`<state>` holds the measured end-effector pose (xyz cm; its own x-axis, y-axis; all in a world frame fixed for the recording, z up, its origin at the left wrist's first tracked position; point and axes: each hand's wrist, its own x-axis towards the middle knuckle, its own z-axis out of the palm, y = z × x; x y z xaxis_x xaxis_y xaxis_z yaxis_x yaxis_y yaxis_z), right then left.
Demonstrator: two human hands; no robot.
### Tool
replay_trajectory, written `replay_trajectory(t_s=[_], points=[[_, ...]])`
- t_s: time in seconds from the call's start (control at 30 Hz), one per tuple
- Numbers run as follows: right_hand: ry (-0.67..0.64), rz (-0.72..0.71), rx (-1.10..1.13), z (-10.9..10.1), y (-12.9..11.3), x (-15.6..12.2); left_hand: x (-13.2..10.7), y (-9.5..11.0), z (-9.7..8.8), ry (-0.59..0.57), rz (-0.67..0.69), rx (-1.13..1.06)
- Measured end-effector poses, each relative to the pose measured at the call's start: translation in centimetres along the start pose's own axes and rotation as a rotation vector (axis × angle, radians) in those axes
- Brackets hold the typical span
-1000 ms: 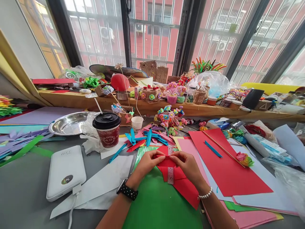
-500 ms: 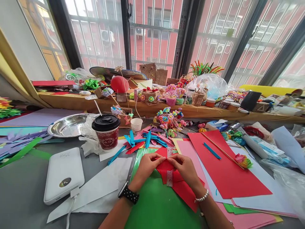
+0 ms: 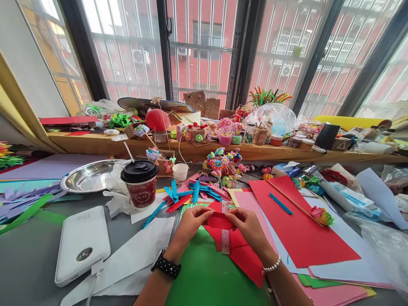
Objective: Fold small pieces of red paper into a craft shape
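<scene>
My left hand [image 3: 190,224] and my right hand [image 3: 247,225] meet over a folded piece of red paper [image 3: 218,220], each pinching one end of it. The paper is held just above a green sheet [image 3: 210,276] and more red paper [image 3: 248,259]. A clear ruler [image 3: 225,240] lies upright under the fold. I wear a black watch [image 3: 165,265] on the left wrist and a pearl bracelet [image 3: 272,265] on the right.
A lidded coffee cup [image 3: 140,182] and a steel bowl [image 3: 87,176] stand at the left, with a white power bank [image 3: 81,244] in front. A big red sheet [image 3: 296,225] with a wooden stick lies right. Paper strips [image 3: 194,191] and paper flowers [image 3: 225,161] crowd behind.
The hands and the red piece sit a little lower in the picture as the head tips up. The grip on the fold is unchanged.
</scene>
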<state>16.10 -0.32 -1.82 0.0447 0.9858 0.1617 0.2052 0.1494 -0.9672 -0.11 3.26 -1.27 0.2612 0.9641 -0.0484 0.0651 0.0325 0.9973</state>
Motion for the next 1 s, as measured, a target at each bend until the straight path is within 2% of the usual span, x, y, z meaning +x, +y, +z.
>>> replay_trajectory(t_s=[0.4, 0.53, 0.8, 1.0], points=[[0.003, -0.003, -0.031, -0.32, 0.02, 0.14, -0.30, 0.15, 0.16, -0.038, -0.015, -0.052], [-0.001, -0.042, -0.086, -0.36, -0.13, 0.05, -0.23, -0.08, 0.30, -0.087, 0.012, 0.020], [-0.005, -0.093, -0.151, 0.34, -0.06, -0.11, -0.40, -0.17, 0.55, -0.095, 0.070, 0.118], [0.001, -0.074, -0.124, 0.26, 0.05, -0.09, -0.52, 0.24, 0.75, -0.087, 0.082, 0.137]])
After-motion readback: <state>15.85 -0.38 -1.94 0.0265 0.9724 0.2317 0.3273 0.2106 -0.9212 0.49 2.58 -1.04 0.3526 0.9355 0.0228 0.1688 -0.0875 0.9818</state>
